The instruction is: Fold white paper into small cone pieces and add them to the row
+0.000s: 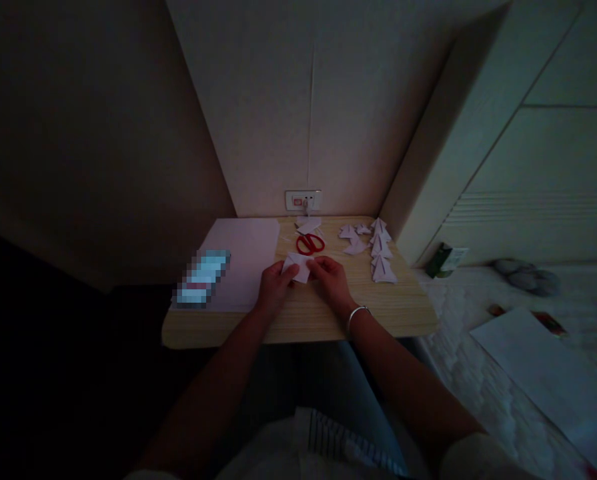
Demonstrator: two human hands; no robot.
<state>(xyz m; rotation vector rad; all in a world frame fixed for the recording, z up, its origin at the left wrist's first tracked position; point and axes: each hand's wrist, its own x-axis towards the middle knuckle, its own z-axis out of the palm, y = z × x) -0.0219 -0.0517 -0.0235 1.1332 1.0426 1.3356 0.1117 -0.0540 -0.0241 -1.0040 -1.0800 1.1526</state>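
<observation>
A small folded piece of white paper point(298, 265) is held over the front half of the wooden table. My left hand point(276, 283) grips its left side, thumb on top. On its right side my right hand point(330, 275) pinches the edge between thumb and fingers; a silvery bracelet circles that wrist. Just beyond the paper lie red-handled scissors point(310, 244), their blades partly under white paper pieces point(309, 225). Folded paper shapes point(354, 239) lie to the right, beside a row of several stacked folded paper trees point(381, 251).
White sheets point(248, 250) cover the left of the table point(298, 327), with a blurred-out phone point(203, 279) on them. A wall socket point(303, 200) with a plug is behind. On the bed at right are a large white sheet point(543, 373), a green box point(439, 260) and a grey item point(525, 277).
</observation>
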